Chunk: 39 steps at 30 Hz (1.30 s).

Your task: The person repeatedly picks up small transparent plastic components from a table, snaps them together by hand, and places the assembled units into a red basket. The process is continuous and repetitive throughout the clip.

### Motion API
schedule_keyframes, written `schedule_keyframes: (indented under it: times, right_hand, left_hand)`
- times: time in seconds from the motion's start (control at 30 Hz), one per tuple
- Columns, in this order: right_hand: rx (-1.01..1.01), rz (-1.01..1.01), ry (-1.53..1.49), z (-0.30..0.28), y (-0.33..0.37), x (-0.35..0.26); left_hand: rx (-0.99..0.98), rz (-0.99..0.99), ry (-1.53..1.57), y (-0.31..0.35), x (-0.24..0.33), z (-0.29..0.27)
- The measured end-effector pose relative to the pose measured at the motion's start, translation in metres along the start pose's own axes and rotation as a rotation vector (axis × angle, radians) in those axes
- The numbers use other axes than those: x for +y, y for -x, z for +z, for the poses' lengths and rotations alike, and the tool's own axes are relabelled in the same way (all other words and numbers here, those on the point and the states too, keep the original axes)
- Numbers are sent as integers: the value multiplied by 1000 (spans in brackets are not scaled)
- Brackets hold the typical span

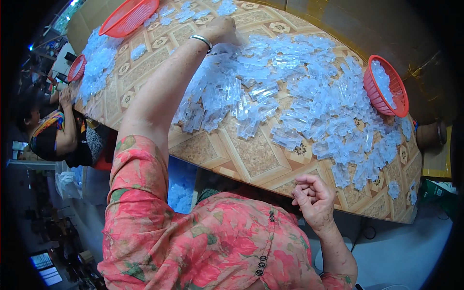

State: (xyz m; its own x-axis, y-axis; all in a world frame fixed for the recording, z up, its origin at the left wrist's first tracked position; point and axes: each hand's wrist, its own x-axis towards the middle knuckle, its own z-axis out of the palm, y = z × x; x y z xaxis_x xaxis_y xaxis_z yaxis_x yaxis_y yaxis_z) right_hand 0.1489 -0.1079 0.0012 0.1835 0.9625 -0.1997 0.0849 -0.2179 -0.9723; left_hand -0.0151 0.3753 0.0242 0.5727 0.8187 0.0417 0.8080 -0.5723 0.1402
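Note:
My left hand (pixel 222 30) reaches across the table to the far edge of a wide spread of small clear plastic pieces (pixel 222 94). A silver bangle circles that wrist. The hand is bent down at the pieces, its fingers hidden from sight and slightly blurred. My right hand (pixel 315 200) hovers by the near table edge, below the spread and apart from it. Its fingers are curled in with the thumb against them, and nothing shows in them.
The patterned table (pixel 241 150) has a curved far edge. A red basket (pixel 386 87) holding clear pieces stands tilted at the right. Another red basket (pixel 129 18) lies at the far left, near a second heap (pixel 96 63). A seated co-worker (pixel 55 128) is at the left.

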Motion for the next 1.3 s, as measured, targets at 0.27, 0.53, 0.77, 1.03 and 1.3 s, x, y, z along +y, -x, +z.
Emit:
schedule_keyframes:
  times: [0.27, 0.53, 0.77, 1.03, 1.3]
  right_hand:
    - [46, -73, 10, 5, -1, 4]
    - [42, -199, 355, 5, -33, -42]
    - [276, -615, 723, 25, -140, -72]
    - [248, -586, 981, 81, -233, -62]
    - [419, -887, 910, 45, -167, -48]
  left_hand:
    - [260, -59, 405, 71, 29, -13]
    - [-154, -67, 1742, 204, 88, -18]
    - [-213, -66, 1899, 271, 98, 13]
    - [-191, -116, 1453, 315, 108, 29]
    - [-314, -51, 1572, 323, 113, 25]
